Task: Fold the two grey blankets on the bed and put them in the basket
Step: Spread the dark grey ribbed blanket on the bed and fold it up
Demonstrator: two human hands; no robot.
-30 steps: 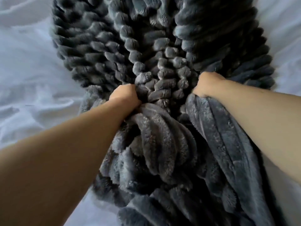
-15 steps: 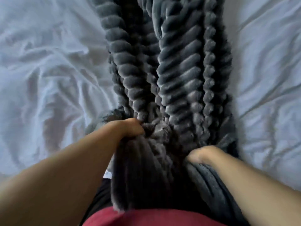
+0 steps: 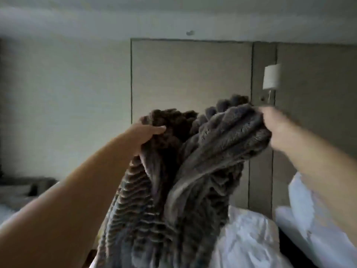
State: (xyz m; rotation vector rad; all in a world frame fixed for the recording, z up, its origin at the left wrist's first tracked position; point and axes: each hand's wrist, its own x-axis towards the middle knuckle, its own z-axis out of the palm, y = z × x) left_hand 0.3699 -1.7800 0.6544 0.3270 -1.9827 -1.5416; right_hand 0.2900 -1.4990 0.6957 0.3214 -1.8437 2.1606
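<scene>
left hand (image 3: 149, 130) clenched on ribbed grey plush blanket (image 3: 173, 186) | right hand (image 3: 270, 124) blurred, gripping its other top bunch | blanket held up, hanging over rumpled white bed (image 3: 251, 244)

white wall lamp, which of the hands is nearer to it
Right. The right hand grips the grey blanket just below the white wall lamp; the left hand is far to its left.

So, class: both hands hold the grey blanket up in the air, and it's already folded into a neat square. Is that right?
Not quite. In the head view the left hand and right hand do hold the grey blanket up, but it hangs bunched and loose, not folded square.
</scene>
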